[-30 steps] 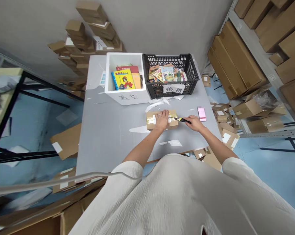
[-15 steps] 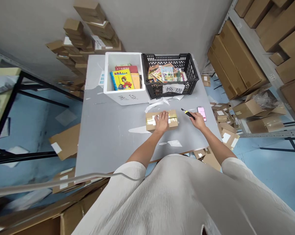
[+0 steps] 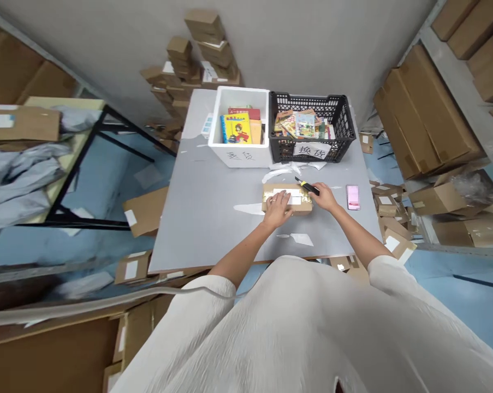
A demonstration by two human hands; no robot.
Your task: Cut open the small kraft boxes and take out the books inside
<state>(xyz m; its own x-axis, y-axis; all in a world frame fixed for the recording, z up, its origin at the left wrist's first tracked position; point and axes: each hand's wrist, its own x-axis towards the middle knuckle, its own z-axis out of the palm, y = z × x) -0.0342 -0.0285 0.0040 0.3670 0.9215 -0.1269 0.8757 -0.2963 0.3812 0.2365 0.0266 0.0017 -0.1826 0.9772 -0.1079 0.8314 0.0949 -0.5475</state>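
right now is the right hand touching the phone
Apart: the head view shows bare grey table between the right hand and the phone.

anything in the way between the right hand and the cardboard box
Only the cutter in the right hand, angled by the far edge of the cardboard box. Nothing else visible stands between them; the phone lies on the hand's other side.

Both forearms reach up from the bottom of the frame, the left hand (image 3: 278, 209) lying palm down near the centre, the right hand (image 3: 324, 196) curled closed just right of it.
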